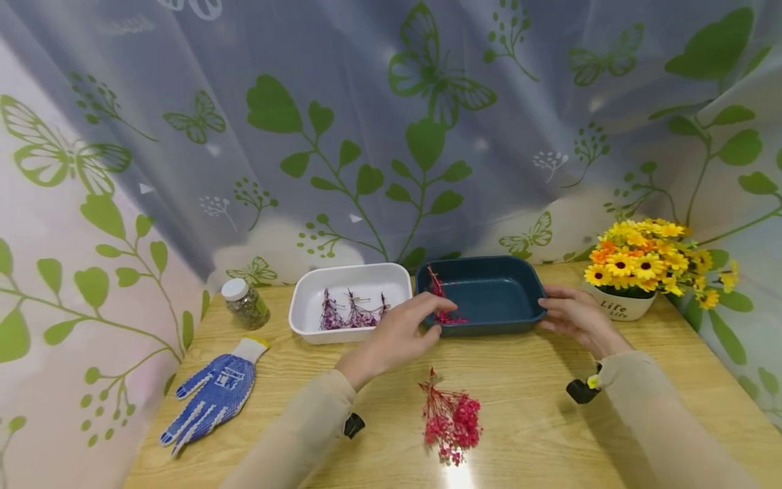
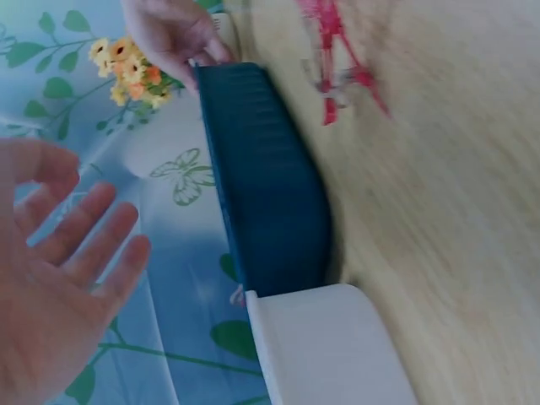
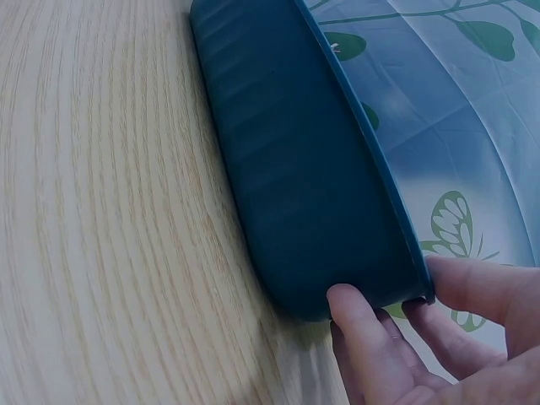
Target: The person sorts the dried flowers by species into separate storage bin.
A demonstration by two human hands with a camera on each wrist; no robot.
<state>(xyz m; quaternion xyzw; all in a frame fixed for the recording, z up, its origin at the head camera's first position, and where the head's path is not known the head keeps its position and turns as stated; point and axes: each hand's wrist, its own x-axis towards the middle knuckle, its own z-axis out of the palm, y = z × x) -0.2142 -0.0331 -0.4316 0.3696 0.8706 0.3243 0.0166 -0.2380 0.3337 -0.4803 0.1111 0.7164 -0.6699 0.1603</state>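
Observation:
My left hand [image 1: 400, 333] hovers over the left end of the dark blue tray [image 1: 482, 328], close to the white tray. Its fingers [image 2: 97, 240] are spread, and nothing shows between them. A small red dried-flower sprig [image 1: 441, 299] lies in the blue tray's left end, partly behind that hand. At the opposite end, my right hand [image 1: 577, 316] touches the blue tray's outer wall and rim with loosely bent fingers [image 3: 359, 325]. A bunch of pinkish-red dried flowers [image 1: 452, 418] rests on the table in front of the trays.
The white tray [image 1: 330, 272] holds several purple dried sprigs [image 1: 357, 316]. To its left stand a lidded jar [image 1: 246, 305] and, nearer, a blue-and-white glove [image 1: 220, 390]. A white pot [image 1: 623, 305] of yellow flowers [image 1: 647, 261] is right of my right hand. A patterned curtain [image 1: 366, 136] hangs behind.

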